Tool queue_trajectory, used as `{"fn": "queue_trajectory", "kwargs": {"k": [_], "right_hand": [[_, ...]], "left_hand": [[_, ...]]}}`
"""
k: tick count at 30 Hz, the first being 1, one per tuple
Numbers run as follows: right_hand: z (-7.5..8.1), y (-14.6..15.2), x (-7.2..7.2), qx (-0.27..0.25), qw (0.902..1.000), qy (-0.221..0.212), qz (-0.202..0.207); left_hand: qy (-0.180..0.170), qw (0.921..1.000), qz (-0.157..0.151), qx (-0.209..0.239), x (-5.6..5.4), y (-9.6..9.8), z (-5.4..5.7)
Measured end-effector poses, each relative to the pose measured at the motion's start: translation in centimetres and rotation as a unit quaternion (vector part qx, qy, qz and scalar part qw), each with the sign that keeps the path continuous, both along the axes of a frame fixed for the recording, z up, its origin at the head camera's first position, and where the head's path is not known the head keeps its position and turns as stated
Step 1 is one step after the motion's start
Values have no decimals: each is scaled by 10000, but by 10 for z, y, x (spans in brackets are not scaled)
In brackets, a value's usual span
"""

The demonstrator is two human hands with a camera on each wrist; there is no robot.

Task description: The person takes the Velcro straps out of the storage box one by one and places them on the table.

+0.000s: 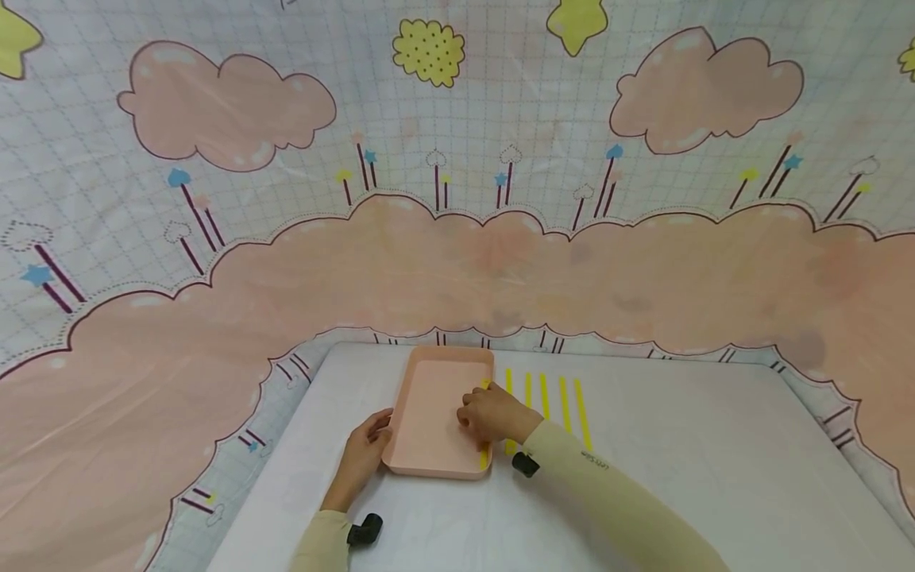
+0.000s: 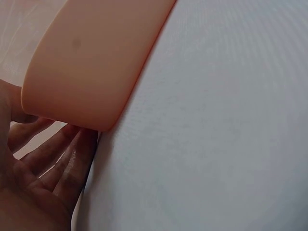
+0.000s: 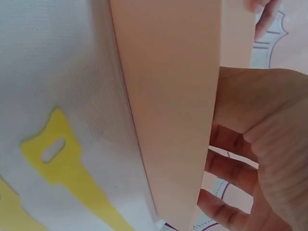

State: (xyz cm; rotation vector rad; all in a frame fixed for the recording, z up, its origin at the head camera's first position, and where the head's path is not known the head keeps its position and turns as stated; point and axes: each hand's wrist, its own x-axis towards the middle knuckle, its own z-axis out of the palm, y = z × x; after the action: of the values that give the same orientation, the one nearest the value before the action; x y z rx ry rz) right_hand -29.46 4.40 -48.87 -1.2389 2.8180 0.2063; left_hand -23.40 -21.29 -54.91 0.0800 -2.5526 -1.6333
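A shallow peach tray (image 1: 438,413) lies on the white table. My left hand (image 1: 366,449) holds its left side near the front corner; in the left wrist view the thumb is at the rim and the fingers (image 2: 72,159) reach behind the corner. My right hand (image 1: 493,415) reaches over the tray's right wall. Under it, a yellow strip (image 1: 484,457) lies lengthwise along that wall, its middle covered by the hand. In the right wrist view the wall hides the fingertips, so I cannot tell whether they pinch the strip.
Several yellow strips stand in a row right of the tray, some partly behind the right arm. Up close, one yellow saw-shaped piece (image 3: 65,159) has a slotted handle. A patterned cloth (image 1: 500,270) with clouds hangs behind the white table (image 1: 715,461).
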Motion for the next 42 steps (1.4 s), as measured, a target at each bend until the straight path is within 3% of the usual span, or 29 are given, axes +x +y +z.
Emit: {"fn": "queue_trajectory", "kwargs": {"k": [6, 11, 17, 22, 29, 42], "right_hand": [[-2, 0, 0, 72, 9999, -22, -65], [-9, 1, -2, -127, 9997, 203, -6], [-10, 5, 0, -710, 9957, 353, 485], [-10, 3, 0, -641, 9930, 579, 802], [-8, 0, 2, -342, 9950, 749, 573], [-15, 0, 0, -148, 9976, 559, 381]], "left_hand": [[17, 10000, -26, -29, 0, 1, 0], [57, 10000, -25, 22, 0, 1, 0], [-7, 10000, -47, 55, 1, 0, 1], [42, 9999, -57, 81, 0, 0, -1], [97, 9999, -74, 108, 2, -1, 1], [82, 9999, -83, 70, 0, -1, -2]]}}
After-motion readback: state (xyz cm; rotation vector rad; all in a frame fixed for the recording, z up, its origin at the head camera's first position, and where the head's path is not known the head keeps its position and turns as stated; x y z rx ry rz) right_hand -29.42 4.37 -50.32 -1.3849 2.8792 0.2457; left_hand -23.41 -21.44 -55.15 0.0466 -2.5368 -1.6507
